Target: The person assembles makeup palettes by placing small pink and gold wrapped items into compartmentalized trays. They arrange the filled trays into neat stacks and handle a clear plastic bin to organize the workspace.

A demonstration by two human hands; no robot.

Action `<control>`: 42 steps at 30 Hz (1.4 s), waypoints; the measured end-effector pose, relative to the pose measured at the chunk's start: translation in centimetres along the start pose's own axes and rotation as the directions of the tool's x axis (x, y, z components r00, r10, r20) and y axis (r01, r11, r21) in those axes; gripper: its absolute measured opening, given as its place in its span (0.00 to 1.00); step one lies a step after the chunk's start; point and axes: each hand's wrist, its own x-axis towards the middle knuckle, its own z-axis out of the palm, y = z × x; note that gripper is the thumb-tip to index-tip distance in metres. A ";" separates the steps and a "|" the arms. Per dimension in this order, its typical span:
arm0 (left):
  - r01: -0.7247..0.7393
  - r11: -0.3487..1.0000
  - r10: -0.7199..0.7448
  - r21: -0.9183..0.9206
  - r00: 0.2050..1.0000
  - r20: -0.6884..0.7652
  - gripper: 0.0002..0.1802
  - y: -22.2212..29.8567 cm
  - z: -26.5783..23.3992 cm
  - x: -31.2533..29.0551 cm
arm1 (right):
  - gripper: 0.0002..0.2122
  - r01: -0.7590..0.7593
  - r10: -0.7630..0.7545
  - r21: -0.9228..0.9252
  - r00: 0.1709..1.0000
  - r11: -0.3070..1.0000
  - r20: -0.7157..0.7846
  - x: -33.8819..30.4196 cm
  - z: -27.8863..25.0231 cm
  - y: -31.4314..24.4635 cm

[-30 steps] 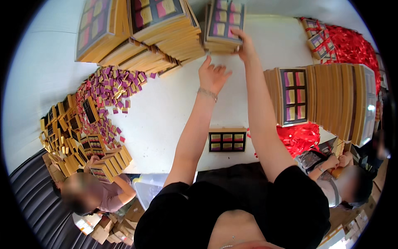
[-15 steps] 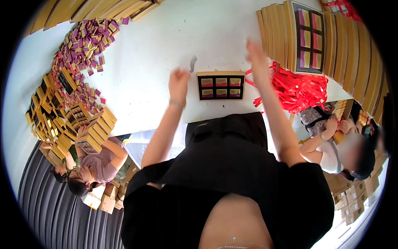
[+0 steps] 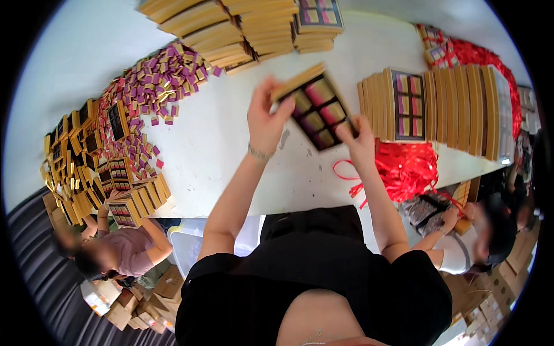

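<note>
Half a second ago both hands hung apart on either side of a flat-lying box; now they have closed in on what looks like that same six-compartment box (image 3: 317, 109), which is tilted and seems raised off the counter (image 3: 202, 167). The left hand (image 3: 267, 118) has its grip on the edge towards ten o'clock, thumb over the rim, while the right hand (image 3: 359, 144) clasps the corner at about four o'clock, so neither is free. Both are a little blurred. I judge that the work has passed from reaching to handling, with this one box taking up both hands. Just beyond the grip, a loop of red ribbon curls beside the right wrist, leading to a heap of red ribbons (image 3: 407, 170) at four o'clock. Further out, a row of upright boxes (image 3: 459, 109) runs along three o'clock, tall box stacks (image 3: 265, 29) rise at eleven, and a spread of small purple-and-gold pieces (image 3: 156, 81) lies near nine. At eight o'clock, a co-worker (image 3: 130, 248) reaches towards other boxes.
</note>
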 end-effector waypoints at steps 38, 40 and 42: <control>0.301 0.793 -0.439 -0.529 0.885 -0.154 0.27 -10.1 -19.4 22.9 | 0.33 0.032 0.081 0.662 0.987 0.749 -0.139 22.9 6.5 -3.1; 0.256 0.821 -0.401 -0.511 0.895 -0.196 0.26 -10.7 -18.3 22.9 | 0.21 0.130 0.031 0.646 0.972 0.752 -0.231 22.7 6.3 -2.8; 0.229 0.859 -0.339 -0.458 0.925 -0.174 0.25 -10.6 -16.4 22.7 | 0.20 0.176 0.060 0.649 0.944 0.740 -0.324 22.9 5.9 -2.9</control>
